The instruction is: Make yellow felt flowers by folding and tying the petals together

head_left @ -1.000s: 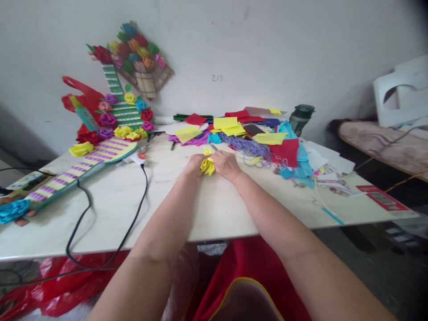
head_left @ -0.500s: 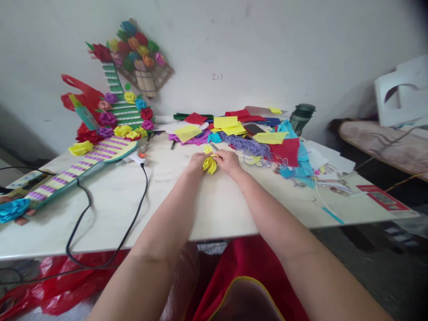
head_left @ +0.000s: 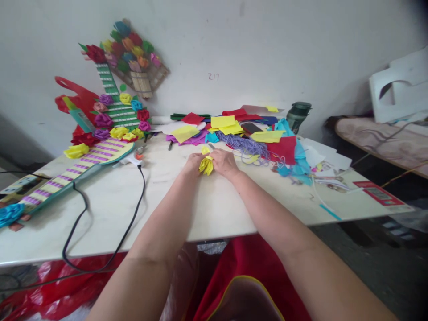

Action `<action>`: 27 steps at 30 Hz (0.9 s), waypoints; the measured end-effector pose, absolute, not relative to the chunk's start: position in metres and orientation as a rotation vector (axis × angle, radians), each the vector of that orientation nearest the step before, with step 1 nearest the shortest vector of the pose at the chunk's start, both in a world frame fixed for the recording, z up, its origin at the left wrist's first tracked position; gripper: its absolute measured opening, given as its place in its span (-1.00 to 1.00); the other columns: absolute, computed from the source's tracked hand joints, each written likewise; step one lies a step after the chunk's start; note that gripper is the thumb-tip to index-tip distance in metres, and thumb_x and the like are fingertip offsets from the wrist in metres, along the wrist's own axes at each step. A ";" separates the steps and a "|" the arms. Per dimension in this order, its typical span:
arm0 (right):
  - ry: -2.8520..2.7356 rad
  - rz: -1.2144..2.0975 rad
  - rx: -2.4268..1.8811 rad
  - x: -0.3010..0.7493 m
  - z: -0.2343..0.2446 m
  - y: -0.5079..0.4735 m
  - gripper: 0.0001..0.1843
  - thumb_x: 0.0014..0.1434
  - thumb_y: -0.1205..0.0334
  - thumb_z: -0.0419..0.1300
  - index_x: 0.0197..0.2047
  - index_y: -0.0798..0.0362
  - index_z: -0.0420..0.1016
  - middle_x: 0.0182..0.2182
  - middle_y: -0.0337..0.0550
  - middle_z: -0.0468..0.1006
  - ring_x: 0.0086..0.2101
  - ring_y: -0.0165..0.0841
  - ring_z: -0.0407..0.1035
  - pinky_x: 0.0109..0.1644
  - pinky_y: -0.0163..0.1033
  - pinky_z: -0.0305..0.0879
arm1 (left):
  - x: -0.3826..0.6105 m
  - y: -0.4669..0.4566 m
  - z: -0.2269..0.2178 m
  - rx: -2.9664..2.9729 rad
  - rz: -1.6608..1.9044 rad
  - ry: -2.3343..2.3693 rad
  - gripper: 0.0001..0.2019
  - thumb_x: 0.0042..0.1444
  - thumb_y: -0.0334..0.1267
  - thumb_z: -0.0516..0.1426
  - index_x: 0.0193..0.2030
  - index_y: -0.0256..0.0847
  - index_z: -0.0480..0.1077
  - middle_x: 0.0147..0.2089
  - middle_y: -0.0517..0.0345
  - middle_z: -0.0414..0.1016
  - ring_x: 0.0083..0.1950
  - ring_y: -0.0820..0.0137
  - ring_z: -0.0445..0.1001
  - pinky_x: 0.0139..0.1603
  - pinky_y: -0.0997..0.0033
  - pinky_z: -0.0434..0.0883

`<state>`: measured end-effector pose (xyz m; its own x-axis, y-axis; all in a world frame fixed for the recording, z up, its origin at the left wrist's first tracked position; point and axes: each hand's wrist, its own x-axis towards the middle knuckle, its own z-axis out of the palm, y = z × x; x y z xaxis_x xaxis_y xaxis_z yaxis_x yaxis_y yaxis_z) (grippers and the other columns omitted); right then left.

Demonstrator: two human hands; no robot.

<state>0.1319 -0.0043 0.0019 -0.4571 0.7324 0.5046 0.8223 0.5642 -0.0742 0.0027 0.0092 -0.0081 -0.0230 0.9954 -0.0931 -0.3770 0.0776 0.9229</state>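
Note:
A yellow paper flower [head_left: 206, 166], its petals gathered and folded, is between my two hands over the middle of the table [head_left: 220, 205]. My left hand [head_left: 193, 164] grips its left side with closed fingers. From the right, my right hand [head_left: 225, 162] pinches the same flower, fingers bent around its edge. A small grey pointed thing [head_left: 211, 146] shows just beyond the right fingers; I cannot tell whether it is held. Behind the hands lie yellow paper sheets [head_left: 222, 121] and a tangle of purple yarn [head_left: 244, 145].
On the left a white glue gun [head_left: 132, 158] trails a black cord [head_left: 140, 200] across the table. A striped guitar-shaped craft with paper flowers [head_left: 83, 165] leans there. A dark bottle [head_left: 298, 117] stands at the back right, near blue crepe paper [head_left: 301, 162].
The right fingers have closed in over the flower's upper part, covering a strip that showed before. The whole view has shifted slightly.

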 end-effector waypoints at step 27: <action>-1.323 0.738 -1.183 0.144 -0.015 0.024 -0.72 0.11 0.13 0.18 -0.13 0.07 0.50 -0.41 -0.21 0.58 -0.47 -0.42 0.39 -0.37 -0.32 0.33 | -0.001 0.016 -0.009 0.679 1.424 0.790 -0.81 0.02 -0.26 0.31 -0.42 -0.24 0.38 -0.45 0.10 0.49 -0.40 0.35 0.51 -0.28 0.34 0.44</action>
